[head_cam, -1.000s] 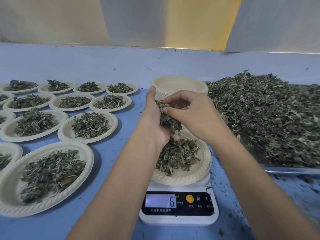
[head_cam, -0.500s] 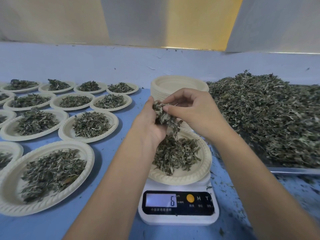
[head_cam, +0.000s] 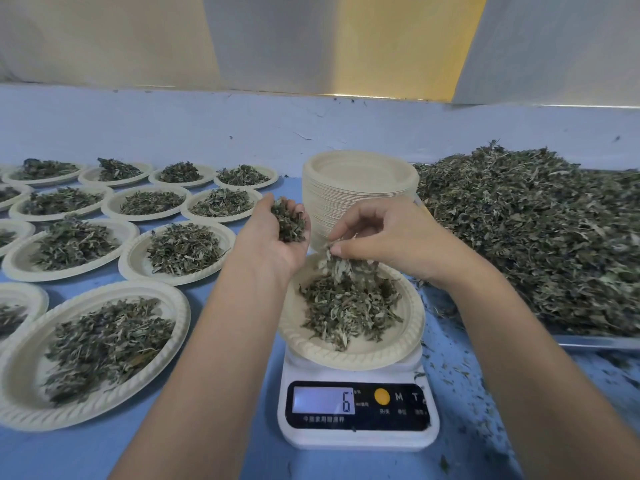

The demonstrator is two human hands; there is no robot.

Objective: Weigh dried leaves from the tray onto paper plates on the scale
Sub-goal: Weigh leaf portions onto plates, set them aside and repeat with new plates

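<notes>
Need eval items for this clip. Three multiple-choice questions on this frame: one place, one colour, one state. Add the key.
1. Where is the stack of empty plates relative to the scale? A behind it; B in front of it; C left of it.
2. What colour is the scale's round button? A green; B yellow-orange; C blue.
3. What is the left hand doing? A lying open, empty; B clenched, empty; C cupping leaves.
Key: A, the stack rises beyond the scale; B, it shows yellow-orange against the black panel; C, leaves lie in the curled palm.
</notes>
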